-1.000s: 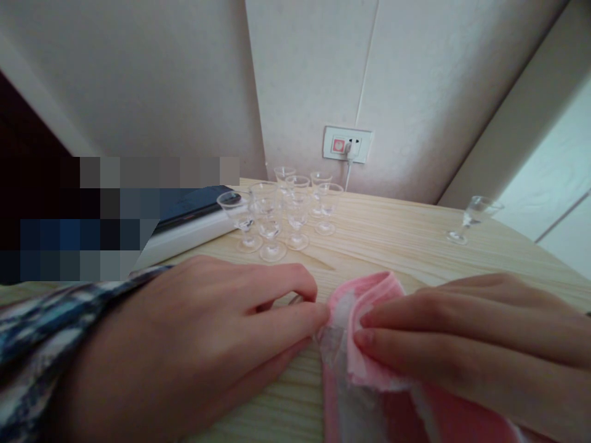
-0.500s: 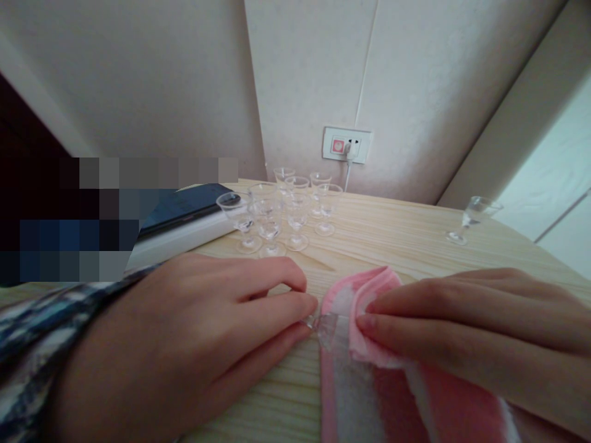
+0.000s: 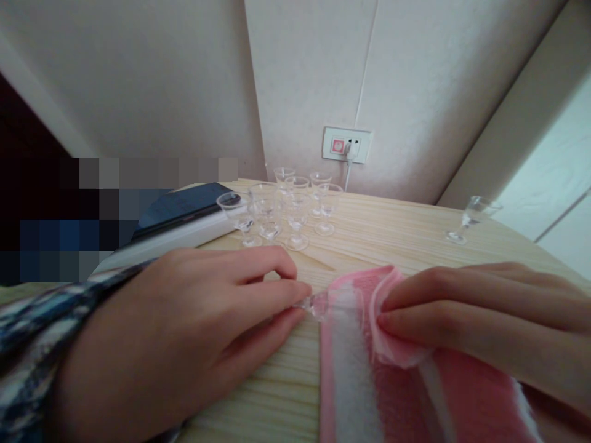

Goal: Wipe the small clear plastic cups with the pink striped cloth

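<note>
My left hand (image 3: 198, 326) is closed, its fingertips pinching the foot end of a small clear stemmed glass (image 3: 319, 306). The glass lies on its side in the air, its bowl pointing right over a pink and white striped towel (image 3: 353, 381). Bunched towel edge is gripped between the thumb and fingers of my right hand (image 3: 484, 320), just beyond the rim of the glass. The rest of the cloth hangs down toward the lower right. Whether the towel touches the rim I cannot tell.
Several similar clear glasses (image 3: 298, 215) stand grouped on the wooden table (image 3: 383, 237) beyond my left hand. One more glass (image 3: 475, 216) stands apart at the right. A dark phone (image 3: 189, 206) rests on a white box (image 3: 184, 240). Behind is a wall socket (image 3: 347, 145) with a plug.
My right hand and the bunched towel have shifted slightly right, showing more of the glass bowl. My left hand with the glass has moved slightly left and up.
</note>
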Available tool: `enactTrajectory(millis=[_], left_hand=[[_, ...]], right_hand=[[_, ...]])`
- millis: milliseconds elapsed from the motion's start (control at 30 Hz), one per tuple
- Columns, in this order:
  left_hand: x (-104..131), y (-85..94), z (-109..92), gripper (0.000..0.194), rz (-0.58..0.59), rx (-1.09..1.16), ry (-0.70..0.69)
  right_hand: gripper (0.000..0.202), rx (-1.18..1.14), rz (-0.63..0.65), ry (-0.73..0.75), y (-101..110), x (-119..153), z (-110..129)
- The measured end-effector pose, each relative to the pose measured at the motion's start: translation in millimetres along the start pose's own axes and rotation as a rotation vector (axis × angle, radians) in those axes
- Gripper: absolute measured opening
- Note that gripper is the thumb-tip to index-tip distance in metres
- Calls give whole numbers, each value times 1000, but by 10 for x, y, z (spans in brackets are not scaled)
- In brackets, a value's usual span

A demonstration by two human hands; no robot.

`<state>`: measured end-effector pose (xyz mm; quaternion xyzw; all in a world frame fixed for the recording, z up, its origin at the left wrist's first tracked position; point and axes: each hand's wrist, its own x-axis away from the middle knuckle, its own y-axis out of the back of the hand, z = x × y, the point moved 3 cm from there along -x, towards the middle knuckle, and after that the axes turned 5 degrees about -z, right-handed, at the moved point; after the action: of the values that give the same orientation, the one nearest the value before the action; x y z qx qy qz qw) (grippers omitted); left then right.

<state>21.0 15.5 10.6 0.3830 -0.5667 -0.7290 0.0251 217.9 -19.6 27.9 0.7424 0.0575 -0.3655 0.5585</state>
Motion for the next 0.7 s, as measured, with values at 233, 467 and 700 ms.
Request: enactTrajectory(millis=[233,467,700], left_hand=[[11,-24,13,23,63,-42,-14],[-12,-22,21,19,105,-32,-3],[-3,-6,18,20,135,-29,12]], right_hand=[[18,-28,49,-59,-42,50,-22],[26,-34,20,-441,-77,56,-125],[24,-77,57,-499,-86,49,-139]])
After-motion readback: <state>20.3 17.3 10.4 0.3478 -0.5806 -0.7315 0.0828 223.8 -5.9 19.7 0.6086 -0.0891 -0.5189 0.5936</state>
